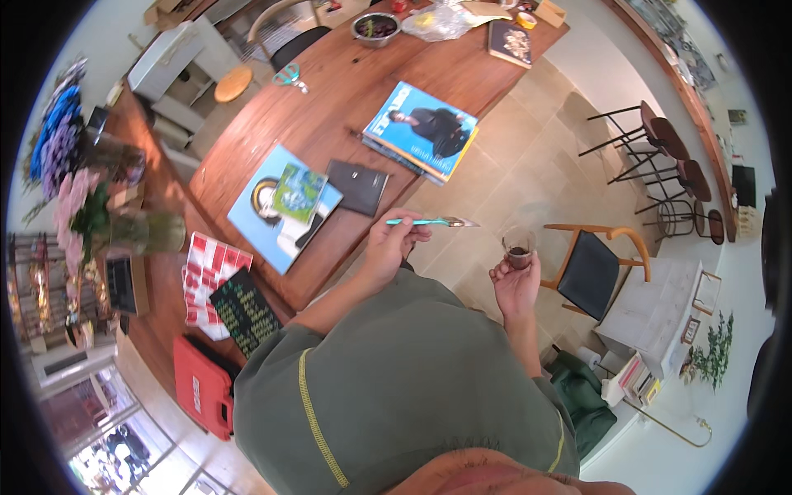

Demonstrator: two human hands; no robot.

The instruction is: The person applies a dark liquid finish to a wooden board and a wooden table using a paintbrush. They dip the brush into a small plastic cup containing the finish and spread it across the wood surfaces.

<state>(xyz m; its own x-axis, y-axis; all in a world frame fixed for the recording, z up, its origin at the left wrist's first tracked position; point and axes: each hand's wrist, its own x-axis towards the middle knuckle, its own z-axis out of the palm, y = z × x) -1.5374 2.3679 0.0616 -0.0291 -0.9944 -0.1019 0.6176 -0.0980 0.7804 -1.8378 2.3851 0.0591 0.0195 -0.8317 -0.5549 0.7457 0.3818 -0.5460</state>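
Note:
My left hand (391,242) grips a paintbrush (422,221) by its teal handle, with the bristles pointing right. Over the tiled floor, my right hand (516,288) holds a small clear glass (517,237) with dark liquid in its bottom. The brush tip is apart from the glass, to its left. On the wooden table beyond my left hand lies a light blue picture of a figure (283,238). A smaller green and blue picture (299,193) rests on top of it. Beside them is a dark-covered notebook (359,187).
A stack of magazines (423,131) sits by the table's (272,117) right edge. Teal-handled scissors (291,77) and a metal bowl (375,31) are farther back. A wooden chair (591,272) stands right of the glass. A red case (201,388) and flower vases (148,232) are leftward.

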